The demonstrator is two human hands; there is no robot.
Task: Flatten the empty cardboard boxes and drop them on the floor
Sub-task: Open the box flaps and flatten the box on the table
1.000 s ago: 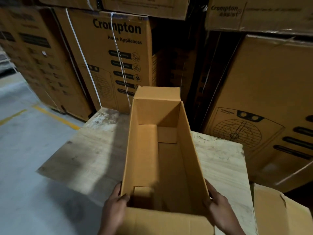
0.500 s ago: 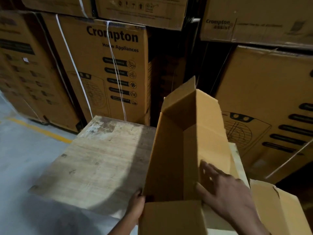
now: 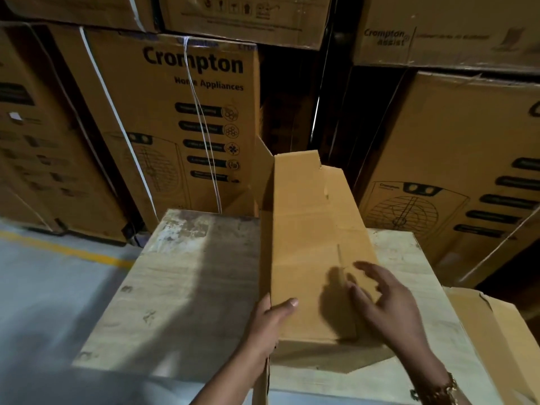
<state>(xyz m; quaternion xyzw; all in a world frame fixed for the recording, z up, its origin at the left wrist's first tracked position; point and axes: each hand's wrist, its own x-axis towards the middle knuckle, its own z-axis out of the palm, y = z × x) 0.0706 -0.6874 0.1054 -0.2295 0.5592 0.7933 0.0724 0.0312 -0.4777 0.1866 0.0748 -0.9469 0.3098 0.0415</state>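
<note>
Two bare hands work one plain brown cardboard box, which lies collapsed nearly flat on the pale, worn wooden tabletop. The left hand grips the box's left edge, thumb on top, fingers hidden beneath. The right hand, motion-blurred, is spread open over the top panel; whether it touches is unclear. Another brown cardboard piece is cut off at lower right.
</note>
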